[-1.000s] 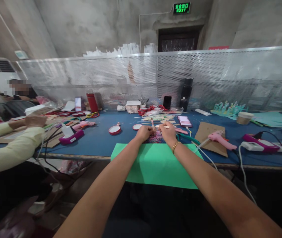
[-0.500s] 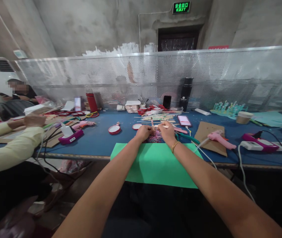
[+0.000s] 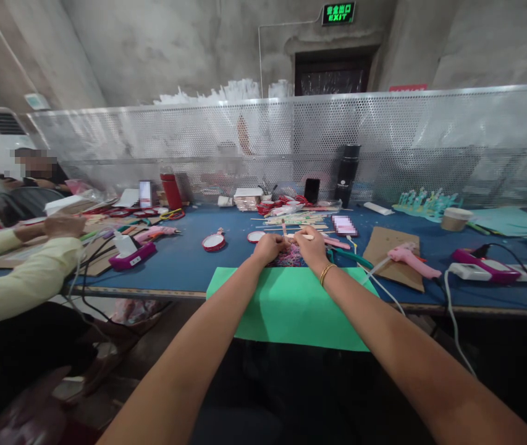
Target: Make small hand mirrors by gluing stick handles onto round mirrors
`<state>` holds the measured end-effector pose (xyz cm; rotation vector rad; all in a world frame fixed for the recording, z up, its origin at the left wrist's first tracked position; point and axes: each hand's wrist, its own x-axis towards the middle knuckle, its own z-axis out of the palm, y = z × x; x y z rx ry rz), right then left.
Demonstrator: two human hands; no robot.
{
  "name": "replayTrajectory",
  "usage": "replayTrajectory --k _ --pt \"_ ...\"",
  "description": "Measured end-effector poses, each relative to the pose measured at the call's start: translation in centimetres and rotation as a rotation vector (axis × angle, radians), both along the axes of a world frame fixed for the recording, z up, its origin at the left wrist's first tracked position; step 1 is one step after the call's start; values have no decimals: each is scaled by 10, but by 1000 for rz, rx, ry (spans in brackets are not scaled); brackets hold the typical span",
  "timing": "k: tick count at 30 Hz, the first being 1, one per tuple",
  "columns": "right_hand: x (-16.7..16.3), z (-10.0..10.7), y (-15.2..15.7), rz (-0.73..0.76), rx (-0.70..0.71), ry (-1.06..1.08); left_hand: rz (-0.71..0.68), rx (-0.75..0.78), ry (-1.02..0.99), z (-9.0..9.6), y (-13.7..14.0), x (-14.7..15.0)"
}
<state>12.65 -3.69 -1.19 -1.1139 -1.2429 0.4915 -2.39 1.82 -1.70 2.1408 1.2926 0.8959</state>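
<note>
Versus 1.0 s ago: right hand [image 3: 312, 246] displaced very slightly toward left hand [image 3: 270, 249]; head view tipped marginally downward.

Upright stick's [image 3: 284, 227] lower end — hidden by left fingers [image 3: 278, 243] — and co-worker's sleeve [image 3: 26, 278], cropped by the picture's edge.

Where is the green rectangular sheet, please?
In the head view's lower centre, the green sheet overlaps the blue table's edge, below the left hand and right hand.

Left arm [image 3: 193, 346]: from here, I see it slanting forward, inward.
Right arm [image 3: 395, 343]: mirrors it.
Left hand [image 3: 269, 248]: fingers pinched.
Right hand [image 3: 312, 246]: fingers curled, near my left.
</note>
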Motion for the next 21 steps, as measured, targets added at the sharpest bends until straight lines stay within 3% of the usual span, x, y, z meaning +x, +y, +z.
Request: replayTrajectory --k 5,12,17,21 --pt "3 0 1 -92 -19 -23 -16 -7 10 2 -1 0" --pt "0 -2 2 -21 -5 -2 -13 5 10 2 -1 -1" --pt "2 0 1 -94 -24 -6 -16 -5 -1 2 -1 0" --pt "2 0 1 -70 -18 6 -3 -21 -3 2 -2 0"
